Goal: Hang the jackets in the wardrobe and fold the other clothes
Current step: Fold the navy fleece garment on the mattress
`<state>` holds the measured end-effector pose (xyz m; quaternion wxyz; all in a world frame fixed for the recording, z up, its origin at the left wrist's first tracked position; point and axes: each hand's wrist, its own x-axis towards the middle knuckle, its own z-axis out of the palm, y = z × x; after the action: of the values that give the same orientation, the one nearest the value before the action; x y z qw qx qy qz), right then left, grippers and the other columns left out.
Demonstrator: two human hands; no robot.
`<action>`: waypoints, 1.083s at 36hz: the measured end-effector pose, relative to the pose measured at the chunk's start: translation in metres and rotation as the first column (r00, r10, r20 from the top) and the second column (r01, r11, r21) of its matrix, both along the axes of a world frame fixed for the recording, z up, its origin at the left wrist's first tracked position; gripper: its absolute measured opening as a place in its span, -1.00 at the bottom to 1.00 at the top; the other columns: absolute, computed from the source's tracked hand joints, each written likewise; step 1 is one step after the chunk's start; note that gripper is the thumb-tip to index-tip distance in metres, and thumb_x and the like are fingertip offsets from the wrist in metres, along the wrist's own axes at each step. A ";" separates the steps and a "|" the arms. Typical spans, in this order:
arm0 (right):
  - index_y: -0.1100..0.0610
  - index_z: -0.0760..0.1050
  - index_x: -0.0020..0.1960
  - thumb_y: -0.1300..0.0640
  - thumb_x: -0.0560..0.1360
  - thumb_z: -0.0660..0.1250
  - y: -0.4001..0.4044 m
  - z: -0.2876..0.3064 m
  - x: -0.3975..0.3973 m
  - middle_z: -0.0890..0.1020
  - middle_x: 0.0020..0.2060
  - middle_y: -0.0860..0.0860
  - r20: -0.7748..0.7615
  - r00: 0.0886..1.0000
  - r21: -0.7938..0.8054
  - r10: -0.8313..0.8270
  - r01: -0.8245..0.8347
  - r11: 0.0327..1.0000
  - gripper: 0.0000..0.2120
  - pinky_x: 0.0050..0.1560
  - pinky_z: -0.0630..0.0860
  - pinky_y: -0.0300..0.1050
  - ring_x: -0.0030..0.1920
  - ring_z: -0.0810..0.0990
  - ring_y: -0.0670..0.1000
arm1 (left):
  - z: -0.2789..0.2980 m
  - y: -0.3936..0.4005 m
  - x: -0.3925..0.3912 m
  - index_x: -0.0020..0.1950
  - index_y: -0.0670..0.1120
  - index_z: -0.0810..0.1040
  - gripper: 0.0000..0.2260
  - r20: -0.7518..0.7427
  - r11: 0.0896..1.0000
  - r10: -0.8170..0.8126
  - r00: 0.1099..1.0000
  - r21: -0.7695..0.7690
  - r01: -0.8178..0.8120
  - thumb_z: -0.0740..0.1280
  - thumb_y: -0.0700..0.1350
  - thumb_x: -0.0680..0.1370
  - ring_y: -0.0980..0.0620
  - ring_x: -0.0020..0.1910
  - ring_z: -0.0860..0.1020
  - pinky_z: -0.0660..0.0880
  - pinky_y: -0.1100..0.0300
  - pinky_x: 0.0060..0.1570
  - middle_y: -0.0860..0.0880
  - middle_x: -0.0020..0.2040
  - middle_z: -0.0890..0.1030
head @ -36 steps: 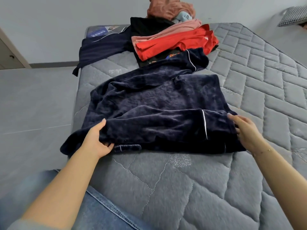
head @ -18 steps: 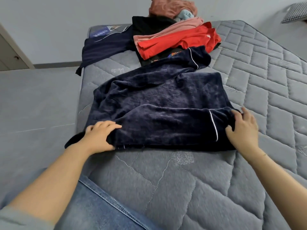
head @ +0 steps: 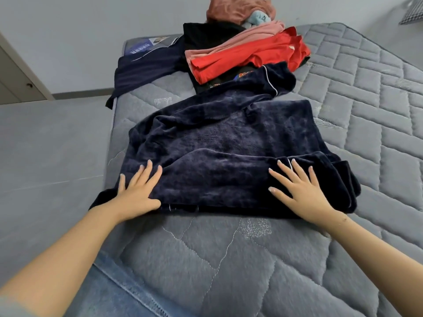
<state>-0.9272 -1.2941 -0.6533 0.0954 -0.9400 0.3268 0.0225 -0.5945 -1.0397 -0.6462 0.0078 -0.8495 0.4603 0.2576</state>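
Observation:
A dark navy velvet garment (head: 229,143) with thin white piping lies spread on the grey quilted mattress (head: 366,124), its near part folded over toward me. My left hand (head: 137,191) rests flat, fingers spread, on the garment's near left corner. My right hand (head: 299,191) lies flat on the near right part, fingers apart, holding nothing. Behind the garment sits a pile of clothes: a red top (head: 249,56), a pink piece (head: 233,44), a black piece (head: 201,33) and a crumpled salmon one (head: 235,8).
Another dark navy garment (head: 146,69) hangs over the mattress's far left edge. The grey floor (head: 45,145) runs along the left, with a door (head: 16,78) at the far left wall. My denim-clad leg (head: 96,294) touches the mattress's near edge.
Both hands let go of the garment's near edge, which they were gripping, and now lie flat on top of it with fingers spread. The right hand shifted inward to the left.

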 end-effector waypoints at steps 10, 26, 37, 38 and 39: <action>0.00 0.26 0.52 -0.09 0.63 0.13 -0.082 0.008 0.081 0.11 0.56 -0.03 0.245 0.969 0.129 0.020 -0.053 0.990 -0.52 0.54 -0.07 0.06 0.57 -0.01 0.01 | 0.007 -0.144 -0.036 0.59 0.19 -0.12 -0.48 0.086 0.942 -0.209 0.974 -0.251 0.224 0.00 0.15 0.67 0.13 0.56 -0.25 -0.27 -0.06 0.50 0.12 0.59 -0.26; 0.07 -0.01 0.60 -0.16 0.64 -0.11 -0.205 -0.065 0.142 -0.10 0.59 0.06 0.164 0.963 -0.187 -0.215 0.244 0.952 -0.41 0.53 -0.25 0.13 0.57 -0.18 0.04 | -0.054 -0.214 0.064 0.34 -0.16 0.51 -0.44 0.438 0.902 0.012 0.899 -0.393 0.180 0.00 0.18 0.59 -0.24 0.16 0.51 0.40 -0.12 0.21 -0.22 0.17 0.54; 0.16 0.31 0.47 0.05 0.64 0.13 -0.247 -0.069 0.195 0.39 0.43 0.09 0.374 0.897 -0.214 -0.235 0.331 0.919 -0.57 0.54 -0.12 0.10 0.49 0.22 0.09 | -0.043 -0.244 0.156 0.35 0.13 0.44 -0.53 -0.032 0.771 0.509 0.860 -0.429 -0.472 0.32 0.27 0.51 -0.13 0.39 0.31 0.18 -0.10 0.35 -0.01 0.36 0.44; 0.17 0.33 0.45 0.05 0.63 0.15 -0.248 -0.071 0.196 0.44 0.38 0.10 0.386 0.893 -0.220 -0.233 0.335 0.916 -0.57 0.54 -0.10 0.11 0.45 0.28 0.12 | -0.048 -0.243 0.158 0.35 0.14 0.45 -0.52 -0.003 0.830 0.445 0.896 -0.375 -0.413 0.30 0.30 0.50 -0.09 0.40 0.31 0.18 -0.07 0.35 0.03 0.37 0.43; 0.18 0.35 0.44 0.05 0.62 0.18 -0.248 -0.073 0.195 0.46 0.34 0.11 0.396 0.889 -0.225 -0.230 0.336 0.914 -0.58 0.54 -0.07 0.12 0.41 0.33 0.14 | -0.051 -0.242 0.160 0.34 0.11 0.47 -0.52 0.014 0.843 0.426 0.905 -0.369 -0.391 0.29 0.30 0.50 -0.08 0.39 0.32 0.19 -0.05 0.34 0.04 0.36 0.43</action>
<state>-0.7320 -1.5424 -0.7259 0.0186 -0.8732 0.4382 -0.2124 -0.4342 -1.2817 -0.6975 -0.1800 -0.9262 0.3070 0.1242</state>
